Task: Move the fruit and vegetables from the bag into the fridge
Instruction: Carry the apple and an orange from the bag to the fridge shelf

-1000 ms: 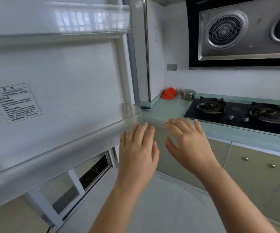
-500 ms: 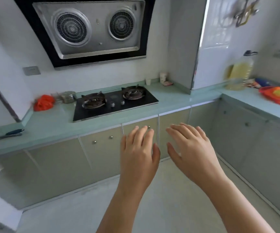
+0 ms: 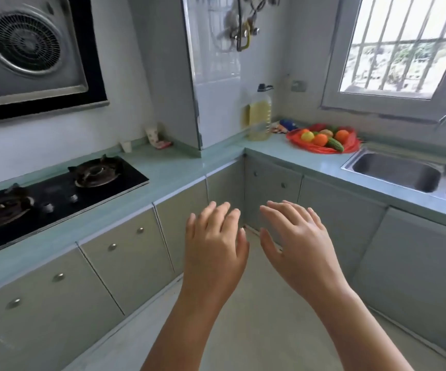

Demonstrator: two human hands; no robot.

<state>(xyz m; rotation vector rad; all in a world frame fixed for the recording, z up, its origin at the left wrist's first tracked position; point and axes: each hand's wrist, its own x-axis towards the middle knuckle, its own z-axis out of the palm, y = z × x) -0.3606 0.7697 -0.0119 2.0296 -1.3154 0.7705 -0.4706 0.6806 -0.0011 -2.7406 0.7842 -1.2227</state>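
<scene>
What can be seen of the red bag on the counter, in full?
The red bag looks like thin, crinkled plastic, lying opened out on the pale green counter between the oil bottle and the sink. In it rest a yellow fruit, two orange fruits, a green cucumber and a brownish piece. The left hand and right hand are apart from it, holding nothing.

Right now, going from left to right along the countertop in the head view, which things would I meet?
Gas hob → small white cup → oil bottle → red bag of fruit and vegetables → sink.
</scene>
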